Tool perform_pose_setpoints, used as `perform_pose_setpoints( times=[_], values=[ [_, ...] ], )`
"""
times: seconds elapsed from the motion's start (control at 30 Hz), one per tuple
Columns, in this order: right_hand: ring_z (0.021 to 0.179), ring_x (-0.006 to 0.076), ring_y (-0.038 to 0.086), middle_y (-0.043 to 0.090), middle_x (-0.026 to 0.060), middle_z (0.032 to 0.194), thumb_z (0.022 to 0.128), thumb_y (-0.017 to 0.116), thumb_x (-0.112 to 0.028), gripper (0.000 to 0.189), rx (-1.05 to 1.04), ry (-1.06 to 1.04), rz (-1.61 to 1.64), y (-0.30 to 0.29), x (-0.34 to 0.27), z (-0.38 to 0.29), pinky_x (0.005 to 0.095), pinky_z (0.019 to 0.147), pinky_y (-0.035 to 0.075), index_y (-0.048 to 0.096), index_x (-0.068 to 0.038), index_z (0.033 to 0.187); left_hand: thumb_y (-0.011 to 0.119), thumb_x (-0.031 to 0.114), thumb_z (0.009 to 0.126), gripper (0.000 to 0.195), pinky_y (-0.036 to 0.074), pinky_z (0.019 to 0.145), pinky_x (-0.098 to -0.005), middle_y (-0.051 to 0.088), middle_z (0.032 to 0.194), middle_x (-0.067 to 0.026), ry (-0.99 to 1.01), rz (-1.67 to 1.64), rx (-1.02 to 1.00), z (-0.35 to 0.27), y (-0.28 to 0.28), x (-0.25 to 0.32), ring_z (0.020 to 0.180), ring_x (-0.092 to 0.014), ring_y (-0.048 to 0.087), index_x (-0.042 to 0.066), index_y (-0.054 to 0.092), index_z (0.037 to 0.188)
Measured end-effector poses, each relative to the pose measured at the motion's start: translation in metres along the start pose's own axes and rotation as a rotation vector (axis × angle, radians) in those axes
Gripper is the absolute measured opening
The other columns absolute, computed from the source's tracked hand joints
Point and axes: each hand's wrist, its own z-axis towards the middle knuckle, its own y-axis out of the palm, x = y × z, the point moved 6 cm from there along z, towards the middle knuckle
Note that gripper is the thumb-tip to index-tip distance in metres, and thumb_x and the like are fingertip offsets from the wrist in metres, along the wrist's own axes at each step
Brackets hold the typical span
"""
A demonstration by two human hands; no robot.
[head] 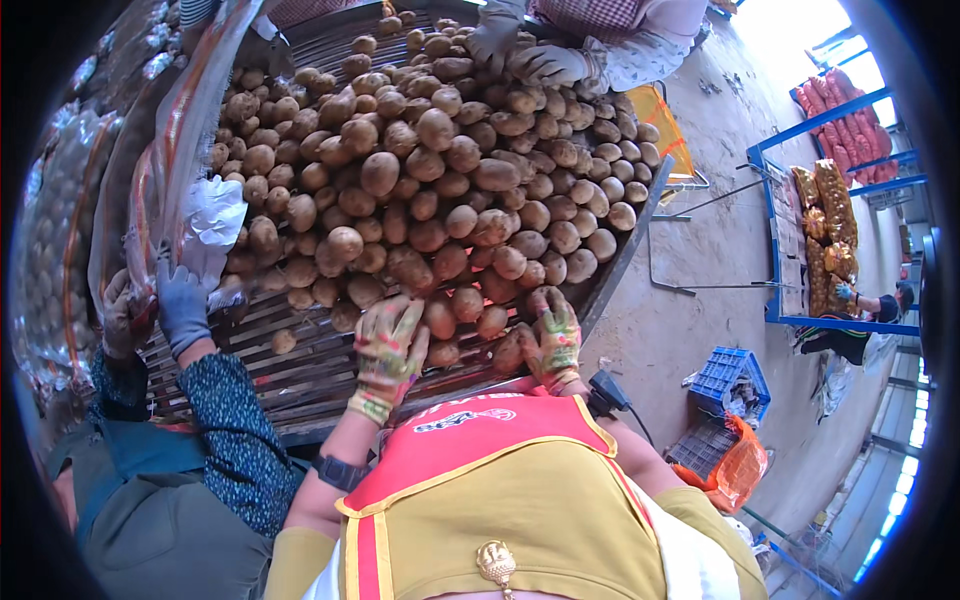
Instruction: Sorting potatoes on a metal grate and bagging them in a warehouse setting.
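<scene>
A broad heap of potatoes [420, 165] lies on a slatted sorting table [300, 375] before me. My left hand [388, 349], in a stained patterned glove, rests at the near edge of the heap. Its fingers point away from me, next to a potato [440, 319], and whatever lies under the palm is hidden. My right hand [557, 337], gloved alike, is near the table's right side rail [628, 247]. Its fingers curve downward beside a potato [508, 352] on the thumb side. Whether it grips one cannot be seen.
At my left, a co-worker's gloved hand [182, 304] holds a mesh sack [187, 127]. Another person's gloved hands [547, 66] touch potatoes across the table. Filled sacks [52, 247] stand far left. On the floor at right are a blue crate [730, 379] and an orange bag [739, 465].
</scene>
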Motion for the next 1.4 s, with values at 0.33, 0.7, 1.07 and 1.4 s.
perform_pose_setpoints(
  times=[0.33, 0.7, 1.07, 1.4],
  values=[
    [0.121, 0.0415, 0.051, 0.053, 0.0209, 0.132, 0.087, 0.069, -0.024, 0.056, 0.379, -0.117, 0.035, -0.057, 0.073, 0.168, 0.0492, 0.103, 0.042, 0.053, -0.011, 0.139, 0.068, 0.03, 0.08, 0.062, 0.047, 0.092, -0.0481, 0.056, 0.127, -0.0122, 0.276, 0.207, -0.093, 0.145, 0.076, 0.028, 0.111, -0.033, 0.058, 0.011, 0.054, 0.138],
    [0.12, 0.0397, 0.049, 0.057, 0.0181, 0.12, 0.083, 0.067, -0.02, 0.043, 0.209, -0.218, 0.087, 0.008, 0.065, 0.173, 0.0501, 0.104, 0.038, 0.061, -0.011, 0.125, 0.068, 0.013, 0.073, 0.03, 0.053, 0.075, -0.0446, 0.066, 0.096, -0.0079, -0.086, 0.263, 0.075, 0.01, 0.007, -0.019, 0.087, -0.03, 0.065, 0.016, 0.073, 0.102],
    [0.104, 0.0362, 0.062, 0.059, 0.0145, 0.121, 0.087, 0.065, -0.02, 0.047, -0.105, -0.243, 0.361, -0.001, -0.052, 0.168, 0.0452, 0.084, 0.052, 0.057, -0.007, 0.132, 0.062, 0.021, 0.086, 0.046, 0.05, 0.074, -0.0419, 0.063, 0.105, -0.0128, -0.677, -0.031, -0.03, -0.018, -0.019, -0.054, 0.085, -0.029, 0.063, 0.013, 0.062, 0.131],
    [0.108, 0.0337, 0.066, 0.049, 0.0082, 0.148, 0.079, 0.063, -0.015, 0.039, -0.646, -0.541, 0.038, 0.019, -0.096, 0.063, 0.0464, 0.086, 0.056, 0.068, -0.012, 0.118, 0.062, 0.037, 0.09, 0.04, 0.054, 0.087, -0.0426, 0.064, 0.124, -0.0074, -0.268, 0.127, -0.231, 0.047, 0.014, -0.002, 0.105, -0.03, 0.066, 0.016, 0.065, 0.123]
  ],
)
